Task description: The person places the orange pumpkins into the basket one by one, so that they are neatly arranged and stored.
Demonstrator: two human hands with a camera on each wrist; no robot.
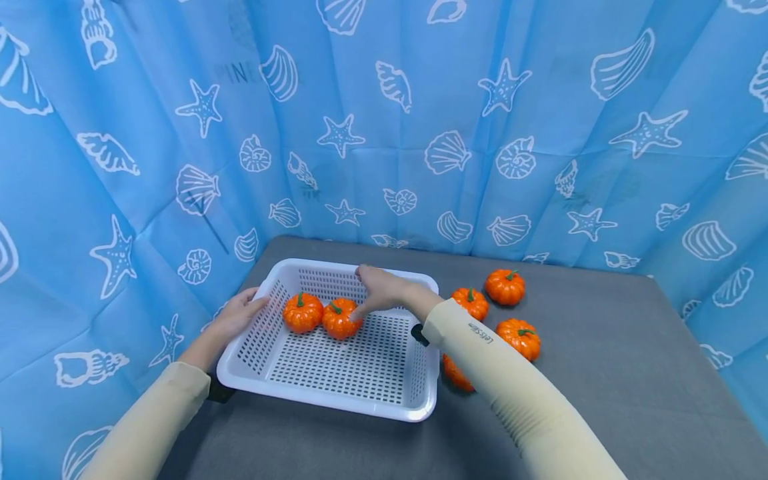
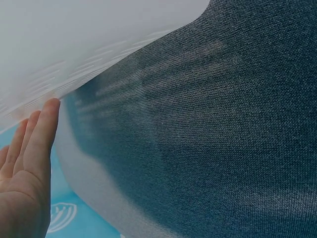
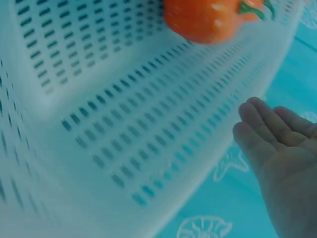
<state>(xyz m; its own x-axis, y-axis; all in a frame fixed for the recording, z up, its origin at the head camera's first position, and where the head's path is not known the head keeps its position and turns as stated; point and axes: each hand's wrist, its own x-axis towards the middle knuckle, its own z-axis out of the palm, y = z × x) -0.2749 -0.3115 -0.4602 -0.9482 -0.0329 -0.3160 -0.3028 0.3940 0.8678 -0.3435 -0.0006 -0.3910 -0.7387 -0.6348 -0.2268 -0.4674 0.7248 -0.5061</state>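
Note:
A white perforated plastic basket (image 1: 324,398) stands on the grey table, with two small orange pumpkins (image 1: 303,313) inside, side by side near its far left. My left hand (image 1: 239,313) is at the basket's left rim; in the left wrist view its straight fingers (image 2: 42,131) touch the outer wall. Over the far part of the basket is my right hand (image 1: 384,291), just right of the second pumpkin (image 1: 337,319), fingers extended and thumb close to it. The right wrist view shows a bare palm and straight fingers (image 3: 255,141), apart from the pumpkin (image 3: 203,20).
Several more orange pumpkins lie on the table (image 1: 600,347) right of the basket, one at the back (image 1: 505,288) and another (image 1: 517,339) nearer. My right forearm partly covers others (image 1: 458,375). A blue shell-patterned curtain (image 1: 420,120) hangs behind and at both sides.

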